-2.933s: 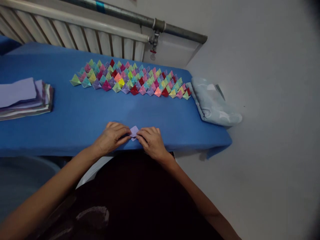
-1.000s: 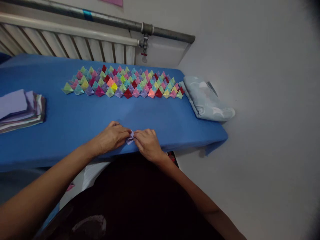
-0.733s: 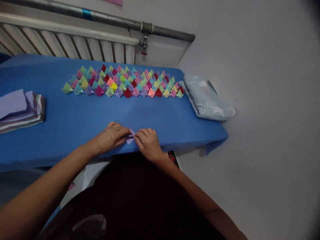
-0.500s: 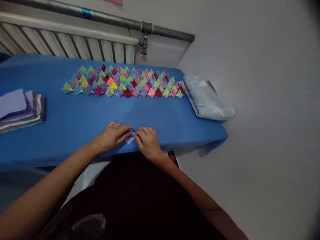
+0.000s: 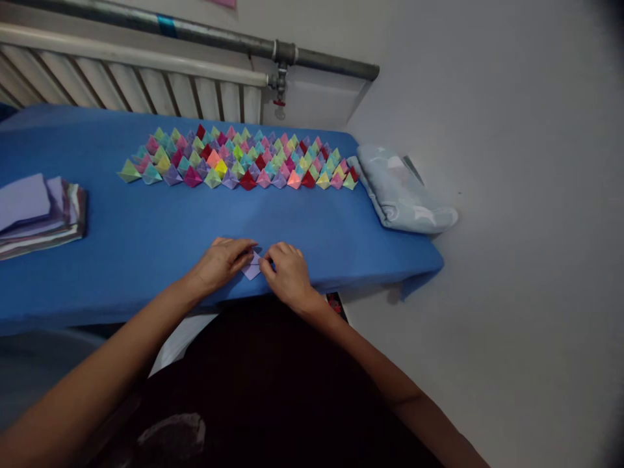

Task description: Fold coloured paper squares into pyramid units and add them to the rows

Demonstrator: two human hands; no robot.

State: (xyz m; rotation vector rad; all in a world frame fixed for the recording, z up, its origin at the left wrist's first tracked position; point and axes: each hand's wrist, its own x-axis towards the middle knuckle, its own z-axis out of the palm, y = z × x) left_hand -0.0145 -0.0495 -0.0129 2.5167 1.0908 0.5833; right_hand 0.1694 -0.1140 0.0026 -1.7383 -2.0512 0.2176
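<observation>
A small piece of folded lilac paper [image 5: 252, 268] lies near the front edge of the blue-covered table [image 5: 160, 227]. My left hand [image 5: 221, 261] is closed on the paper's left side, its fingers bent over the upper part. From the right, my right hand [image 5: 286, 272] pinches the paper's right corner between thumb and fingertips. Both hands hide parts of the sheet, so its full shape does not show. Beyond them stand several rows of folded paper boats [image 5: 248, 181] in many colours.
At the left lies a stack of paper sheets [image 5: 24, 198], lilac on top. A folded grey-blue cloth [image 5: 414, 201] rests at the table's right end against the wall. Behind the table are a white radiator [image 5: 180, 97] and a metal pipe [image 5: 219, 40] with a valve.
My right hand has shifted slightly left and up at the paper. More of the lilac paper's flat surface shows between my hands now. The boats and the stack stay in place.
</observation>
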